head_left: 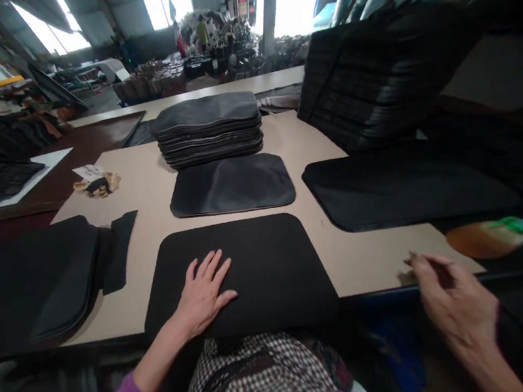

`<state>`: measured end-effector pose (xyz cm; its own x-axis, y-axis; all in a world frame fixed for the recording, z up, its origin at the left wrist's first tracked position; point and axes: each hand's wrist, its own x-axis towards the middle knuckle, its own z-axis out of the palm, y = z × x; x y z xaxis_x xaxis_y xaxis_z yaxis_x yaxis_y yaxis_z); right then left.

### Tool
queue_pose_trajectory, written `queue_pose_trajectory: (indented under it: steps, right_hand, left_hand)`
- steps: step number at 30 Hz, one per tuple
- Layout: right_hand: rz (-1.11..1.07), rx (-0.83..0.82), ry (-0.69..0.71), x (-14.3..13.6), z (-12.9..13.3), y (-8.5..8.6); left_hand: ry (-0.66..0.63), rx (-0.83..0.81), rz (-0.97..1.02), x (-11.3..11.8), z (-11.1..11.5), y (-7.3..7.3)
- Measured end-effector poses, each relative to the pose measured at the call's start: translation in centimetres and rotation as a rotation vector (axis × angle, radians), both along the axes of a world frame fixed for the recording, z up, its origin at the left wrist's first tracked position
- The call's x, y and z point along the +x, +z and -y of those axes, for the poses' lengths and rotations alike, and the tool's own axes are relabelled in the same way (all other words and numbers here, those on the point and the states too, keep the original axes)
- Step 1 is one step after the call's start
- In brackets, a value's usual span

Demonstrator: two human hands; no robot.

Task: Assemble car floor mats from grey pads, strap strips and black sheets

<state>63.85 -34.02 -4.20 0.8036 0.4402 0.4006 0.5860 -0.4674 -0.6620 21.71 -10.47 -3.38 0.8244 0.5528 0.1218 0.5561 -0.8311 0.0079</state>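
My left hand (203, 298) lies flat with fingers spread on a black rounded-corner panel (273, 264) at the table's front edge. My right hand (460, 302) is raised over the front edge to the right, apart from the panel. Its fingers are curled, with thumb and fingertips close together; whatever they may hold is too small or blurred to make out. Just behind the panel lies a shinier black leather-like piece (232, 185). Beyond it stands a stack of similar black pieces (209, 132).
Black panels are piled at the left (30, 279) and right (402, 186). A tall dark stack (371, 76) leans at the back right. An orange-brown round object (479, 240) with a green part sits near the right edge. Scraps and a paper tag (91, 172) lie at the left.
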Motion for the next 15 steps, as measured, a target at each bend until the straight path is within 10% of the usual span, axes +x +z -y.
queue_pose_trajectory:
  steps: [8,15]
  right_hand:
    - [0.403,-0.137,0.793,-2.8,-17.1,3.8]
    - [0.543,-0.398,0.892,-3.9,-26.9,1.8]
  left_hand:
    - [-0.076,-0.038,0.226,5.8,-10.8,5.3]
    - [-0.126,-0.017,0.181,11.7,-17.1,1.7]
